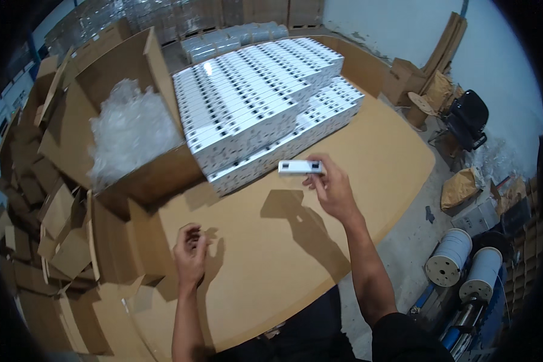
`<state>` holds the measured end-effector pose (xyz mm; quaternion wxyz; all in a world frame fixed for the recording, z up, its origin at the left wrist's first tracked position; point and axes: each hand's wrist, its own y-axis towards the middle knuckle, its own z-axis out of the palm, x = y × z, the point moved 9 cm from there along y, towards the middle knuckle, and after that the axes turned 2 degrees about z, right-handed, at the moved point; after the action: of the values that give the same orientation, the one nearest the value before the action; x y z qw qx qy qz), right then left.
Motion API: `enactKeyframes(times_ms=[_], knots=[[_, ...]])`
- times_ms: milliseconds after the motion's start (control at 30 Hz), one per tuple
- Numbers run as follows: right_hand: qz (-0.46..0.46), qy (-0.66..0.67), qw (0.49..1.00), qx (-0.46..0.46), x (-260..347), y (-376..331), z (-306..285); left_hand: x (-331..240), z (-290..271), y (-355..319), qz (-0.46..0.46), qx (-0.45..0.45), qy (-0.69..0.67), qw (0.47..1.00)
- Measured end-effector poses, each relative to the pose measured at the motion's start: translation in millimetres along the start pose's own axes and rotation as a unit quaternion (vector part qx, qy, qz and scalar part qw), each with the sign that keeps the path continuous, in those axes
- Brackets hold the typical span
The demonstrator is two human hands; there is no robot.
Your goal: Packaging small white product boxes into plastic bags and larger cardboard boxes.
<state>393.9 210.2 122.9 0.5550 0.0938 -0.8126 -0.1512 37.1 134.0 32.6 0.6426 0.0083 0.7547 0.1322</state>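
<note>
My right hand point(335, 188) pinches a small white box point(297, 167) with dark marks by its right end, holding it above the table in front of a stack. That stack point(238, 114) is made of many like white boxes laid tightly side by side in layers, with a lower layer jutting out toward me. Over the left part of the tabletop hovers my left hand point(190, 252), its fingers loosely curled; whether anything lies in them is hidden. The brown tabletop point(247, 265) carries the shadows of both hands.
Left of the stack stands an open carton point(145, 172) with clear plastic wrap point(136, 130) inside. Many brown cartons point(63, 223) are heaped at far left. On the floor at right are cable spools point(449, 259), a black chair point(469, 114) and a paper bag point(460, 188).
</note>
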Motion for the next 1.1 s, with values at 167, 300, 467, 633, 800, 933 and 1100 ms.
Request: enactKeyframes(times_ms=[167, 300, 467, 633, 800, 933, 1100], knots=[[0.006, 0.057, 0.993, 0.098, 27, -42, 106, 15, 6, -1, -0.126, 0.092, -0.119, 0.981], [-0.027, 0.093, 0.98, 0.173, 51, -57, 170, 28, -3, -3, -0.202, 0.052, -0.316, 0.926], [-0.062, 0.211, 0.953, 0.208, 45, -62, 218, 51, -30, 9, -0.129, -0.001, -0.259, 0.957], [0.087, 0.285, 0.932, 0.206, 7, -56, 245, 31, -44, 16, -0.022, -0.062, -0.162, 0.985], [0.063, 0.183, 0.952, 0.236, -7, -51, 253, 24, -48, 13, -0.005, -0.061, -0.111, 0.992], [0.047, 0.152, 0.958, 0.237, -6, -48, 250, 27, -50, 9, -0.009, -0.071, -0.04, 0.997], [0.01, 0.09, 0.967, 0.239, 1, -49, 246, 20, -51, 5, -0.01, -0.086, 0.044, 0.995]])
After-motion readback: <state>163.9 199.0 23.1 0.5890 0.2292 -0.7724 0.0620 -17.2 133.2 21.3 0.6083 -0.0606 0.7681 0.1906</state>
